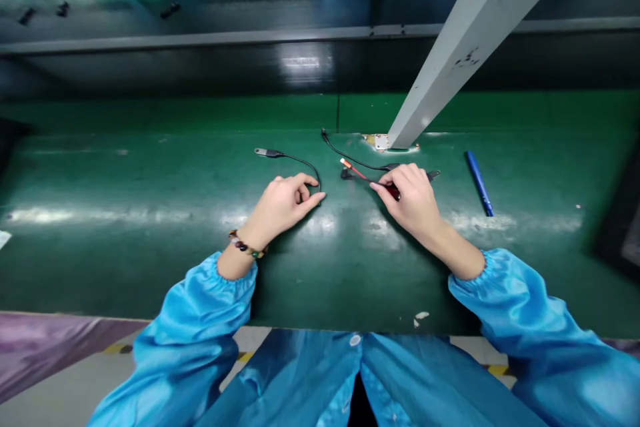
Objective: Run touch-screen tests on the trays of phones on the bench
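Seemingly midway, neither released, the left hand is pinching a black cable, the right hand gripping a red lead beyond the worktop's near edge.

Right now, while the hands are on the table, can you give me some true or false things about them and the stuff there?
1. The right hand holds a cord with a red part. True.
2. The pen touches the right hand. False: the pen lies apart from it, to its right.
3. The table is green. True.
4. The left hand wears a glove. False: the left hand is bare, with a bracelet at its wrist.
5. Both sleeves are blue. True.
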`<state>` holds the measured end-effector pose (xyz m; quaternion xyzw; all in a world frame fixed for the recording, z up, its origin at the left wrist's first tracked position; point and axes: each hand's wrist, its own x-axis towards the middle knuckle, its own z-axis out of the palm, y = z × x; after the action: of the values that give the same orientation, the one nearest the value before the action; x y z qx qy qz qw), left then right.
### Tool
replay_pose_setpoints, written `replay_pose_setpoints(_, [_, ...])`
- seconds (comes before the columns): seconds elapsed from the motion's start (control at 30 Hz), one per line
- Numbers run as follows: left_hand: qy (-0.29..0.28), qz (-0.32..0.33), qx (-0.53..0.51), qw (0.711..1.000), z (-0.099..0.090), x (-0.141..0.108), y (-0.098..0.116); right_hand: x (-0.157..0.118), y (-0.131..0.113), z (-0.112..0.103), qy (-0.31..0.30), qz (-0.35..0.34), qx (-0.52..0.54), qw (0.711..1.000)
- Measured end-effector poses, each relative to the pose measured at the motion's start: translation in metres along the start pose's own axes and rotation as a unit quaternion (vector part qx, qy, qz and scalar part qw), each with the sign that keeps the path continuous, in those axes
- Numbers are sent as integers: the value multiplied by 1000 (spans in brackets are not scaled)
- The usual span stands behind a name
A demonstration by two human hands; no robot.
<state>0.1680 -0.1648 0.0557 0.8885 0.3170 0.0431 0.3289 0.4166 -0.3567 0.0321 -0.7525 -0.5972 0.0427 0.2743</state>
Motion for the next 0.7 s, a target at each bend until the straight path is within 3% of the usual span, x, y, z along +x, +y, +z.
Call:
replay_pose_setpoints(0.17, [-19,39,-14,999,21,-10,19,42,-8,19,10,7,-33,999])
replay_pose_setpoints(0.3, [-44,134,-9,990,32,-16,30,67,-14,30,-17,15,-41,999])
replay_pose_setpoints(0.43, [-58,202,16,978,35,-15,33,69,-15,33,-19,22,-38,999])
replay_pose_setpoints(0.7, [14,204,62,977,31,-6,12,62,-8,39,-68,-33,-9,997])
